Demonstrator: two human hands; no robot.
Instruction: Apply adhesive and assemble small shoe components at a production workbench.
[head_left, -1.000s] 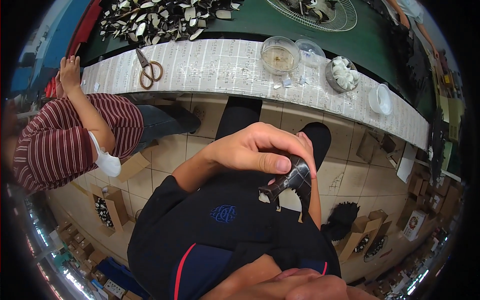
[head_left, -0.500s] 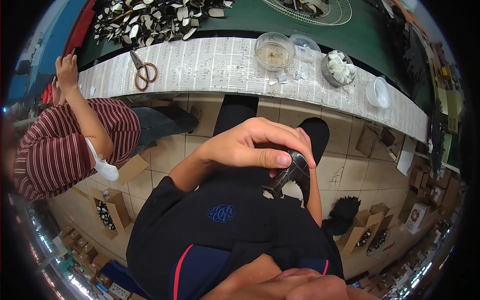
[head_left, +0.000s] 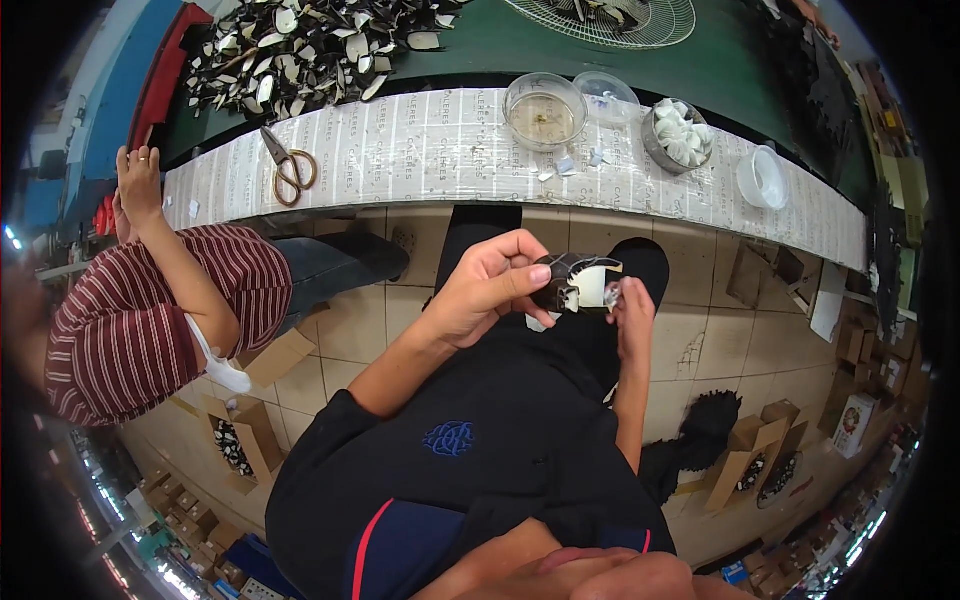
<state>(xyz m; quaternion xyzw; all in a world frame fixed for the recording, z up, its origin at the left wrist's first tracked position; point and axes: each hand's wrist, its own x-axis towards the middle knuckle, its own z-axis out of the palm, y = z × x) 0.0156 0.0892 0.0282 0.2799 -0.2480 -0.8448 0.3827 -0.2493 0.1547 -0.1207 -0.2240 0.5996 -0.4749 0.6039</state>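
Note:
Above my lap, my left hand is closed on a shoe heel covered in dark, crocodile-patterned leather, with a pale inner face turned up. Thumb and fingers clasp its left end. At the heel's right end is my right hand, its fingers pinched together on a small, crumpled whitish scrap, too small to name surely. Whether the scrap touches the heel I cannot tell. Another pale bit shows below the heel.
Ahead, the bench's paper-covered edge carries scissors, a clear tub, a bowl of white wads and a white cup. Behind lie many dark-and-pale pieces and a wire fan guard. A co-worker sits left.
The heel has moved forward, away from my chest, and turned so its pale inside shows. My right hand has come out from behind it to its right end, pinching a whitish scrap.

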